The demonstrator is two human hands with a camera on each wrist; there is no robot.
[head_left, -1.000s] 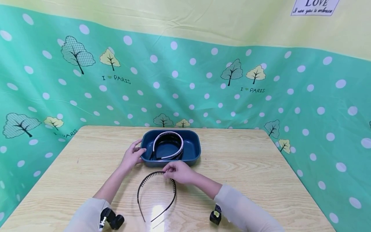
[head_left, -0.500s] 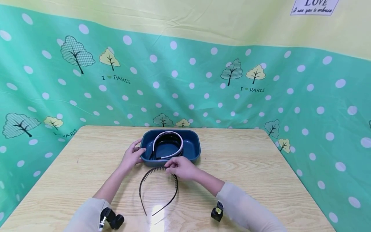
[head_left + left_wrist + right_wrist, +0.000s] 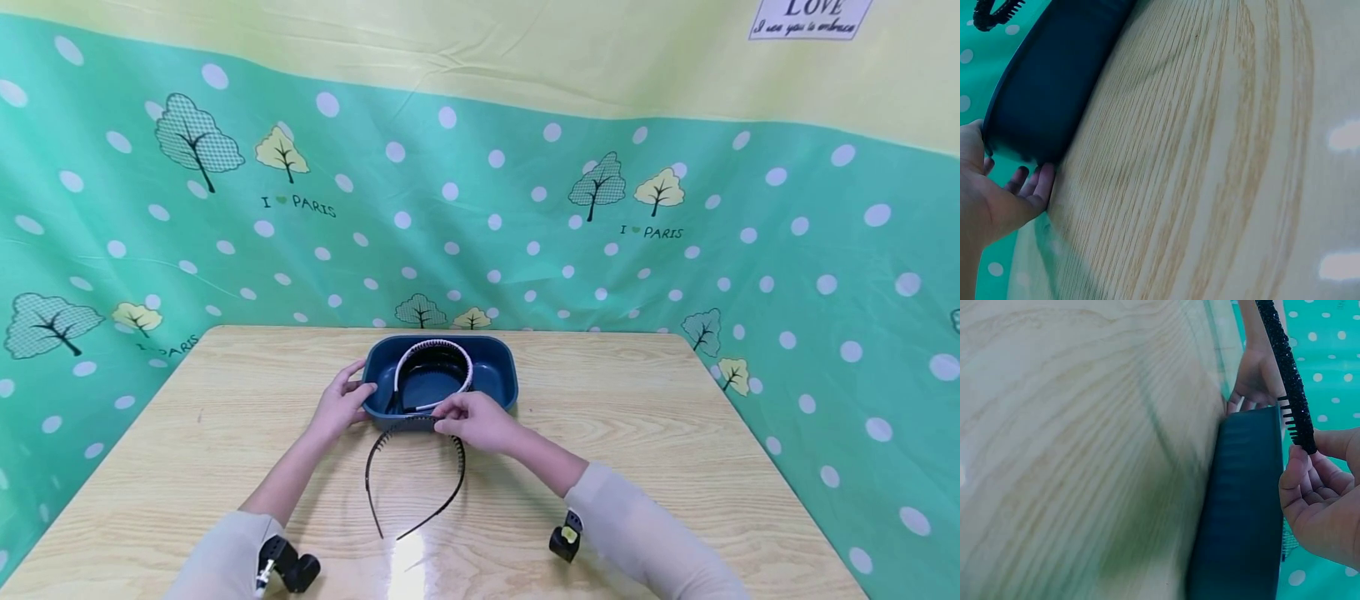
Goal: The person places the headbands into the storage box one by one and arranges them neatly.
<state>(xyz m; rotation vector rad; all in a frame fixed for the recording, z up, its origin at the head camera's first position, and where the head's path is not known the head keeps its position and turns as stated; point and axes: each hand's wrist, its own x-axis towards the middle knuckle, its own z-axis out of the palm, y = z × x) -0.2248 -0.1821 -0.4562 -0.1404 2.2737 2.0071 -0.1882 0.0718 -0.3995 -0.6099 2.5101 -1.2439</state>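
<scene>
A black toothed headband (image 3: 370, 475) hangs from my right hand (image 3: 480, 422), pinched between thumb and fingers at the top of its arch. In the right wrist view the headband (image 3: 1291, 381) has a dark, glittery outer face and short comb teeth inside. My right hand (image 3: 1325, 494) is just at the near rim of a dark blue rectangular box (image 3: 495, 379). Inside that box lies a white-edged headband (image 3: 402, 367), with darker pieces under it that I cannot make out fully. My left hand (image 3: 340, 404) holds the box's left end, thumb at the rim and fingers against the outer side (image 3: 1041, 94).
The box stands near the back of a light wooden table (image 3: 615, 417). Behind the table hangs a green dotted curtain (image 3: 480, 208) printed with trees. Black wrist cameras sit on the left sleeve (image 3: 232, 554) and the right sleeve (image 3: 645, 533).
My right hand has moved forward and slightly right with the black headband, so its arch now overlaps the box's front wall. The left hand keeps its place on the box.
</scene>
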